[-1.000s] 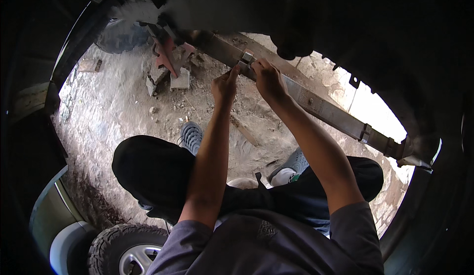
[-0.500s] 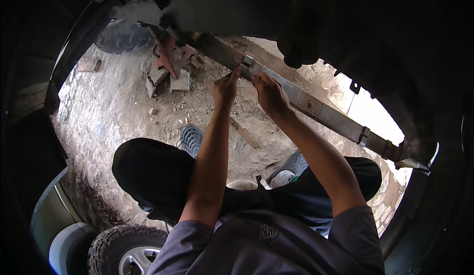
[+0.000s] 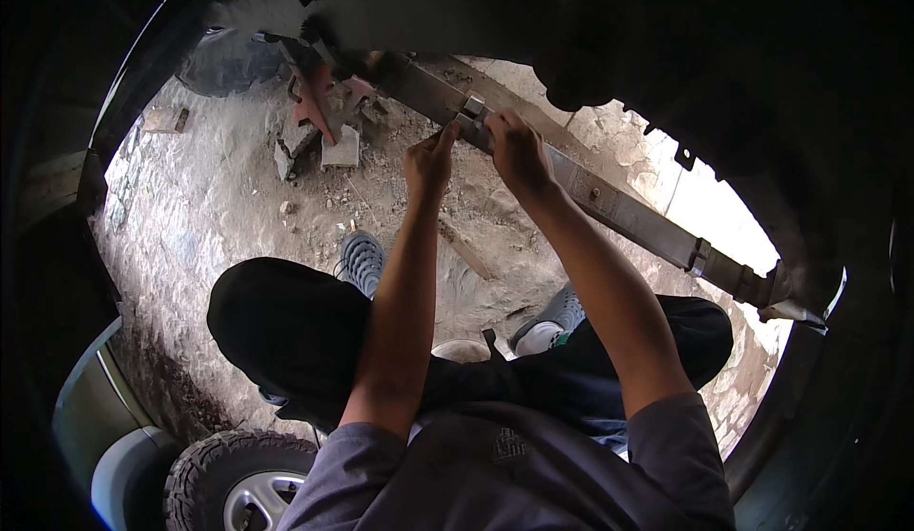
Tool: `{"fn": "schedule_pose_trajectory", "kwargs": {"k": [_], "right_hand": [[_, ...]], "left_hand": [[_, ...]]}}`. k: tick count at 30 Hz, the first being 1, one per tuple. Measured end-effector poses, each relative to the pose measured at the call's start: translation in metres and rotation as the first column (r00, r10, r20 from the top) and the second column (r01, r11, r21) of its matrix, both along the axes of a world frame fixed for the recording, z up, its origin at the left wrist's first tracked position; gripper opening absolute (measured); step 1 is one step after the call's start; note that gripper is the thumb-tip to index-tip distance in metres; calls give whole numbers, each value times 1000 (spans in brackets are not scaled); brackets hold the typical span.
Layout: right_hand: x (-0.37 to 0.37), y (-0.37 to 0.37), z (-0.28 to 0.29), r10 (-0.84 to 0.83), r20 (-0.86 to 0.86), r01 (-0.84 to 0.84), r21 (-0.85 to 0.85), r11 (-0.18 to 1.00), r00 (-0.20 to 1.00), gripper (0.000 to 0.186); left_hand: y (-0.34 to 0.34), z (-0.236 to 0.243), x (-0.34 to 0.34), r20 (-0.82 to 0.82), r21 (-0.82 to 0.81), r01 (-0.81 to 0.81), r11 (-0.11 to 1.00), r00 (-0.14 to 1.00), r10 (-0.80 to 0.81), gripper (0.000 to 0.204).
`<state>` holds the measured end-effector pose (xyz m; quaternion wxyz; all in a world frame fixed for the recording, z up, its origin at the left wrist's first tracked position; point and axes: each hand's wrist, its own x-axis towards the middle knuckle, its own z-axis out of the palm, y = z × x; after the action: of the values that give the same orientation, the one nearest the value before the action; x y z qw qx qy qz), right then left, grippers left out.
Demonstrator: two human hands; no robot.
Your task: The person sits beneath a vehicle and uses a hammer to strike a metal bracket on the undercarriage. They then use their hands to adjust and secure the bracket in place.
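Note:
A long metal leaf spring (image 3: 624, 209) runs slantwise from the upper middle down to the right, under the dark body of a vehicle. A small bright metal clamp (image 3: 473, 105) wraps it near its upper part. My left hand (image 3: 430, 161) is closed at the spring's near edge, its thumb pressed up against the clamp. Just right of the clamp, my right hand (image 3: 519, 155) has its fingers curled over the top of the spring. Whatever those fingers may grip is hidden by the hand.
Beyond my left hand stands a red metal stand (image 3: 309, 102) beside a pale block (image 3: 341, 147). A wheel with a knobbly tyre (image 3: 195, 479) lies at lower left. Dark wheel-arch edges surround me. A wooden strip (image 3: 466, 250) lies on the dirt ground between my shoes.
My right hand has shifted slightly up and turned, its fingers now curled more over the spring beside the clamp. My left hand stays at the clamp. The whole view has shifted a little.

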<state>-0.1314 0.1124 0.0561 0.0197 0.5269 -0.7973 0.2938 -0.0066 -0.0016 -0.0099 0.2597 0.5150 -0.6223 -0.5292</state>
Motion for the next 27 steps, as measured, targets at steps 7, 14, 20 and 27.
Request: {"fn": "schedule_pose_trajectory", "kwargs": {"k": [7, 14, 20, 27], "right_hand": [[22, 23, -9, 106, -3, -106, -25, 994, 994, 11], [11, 10, -1, -8, -40, 10, 47, 999, 999, 19], [12, 19, -8, 64, -54, -63, 23, 998, 996, 18], [22, 27, -10, 86, -30, -86, 8, 996, 996, 21]], "left_hand": [[-2, 5, 9, 110, -34, 56, 998, 993, -52, 70], [11, 13, 5, -60, 31, 18, 999, 998, -16, 59], [0, 7, 7, 41, 24, 33, 999, 999, -34, 58], [2, 13, 10, 75, -46, 39, 998, 997, -36, 62]]}}
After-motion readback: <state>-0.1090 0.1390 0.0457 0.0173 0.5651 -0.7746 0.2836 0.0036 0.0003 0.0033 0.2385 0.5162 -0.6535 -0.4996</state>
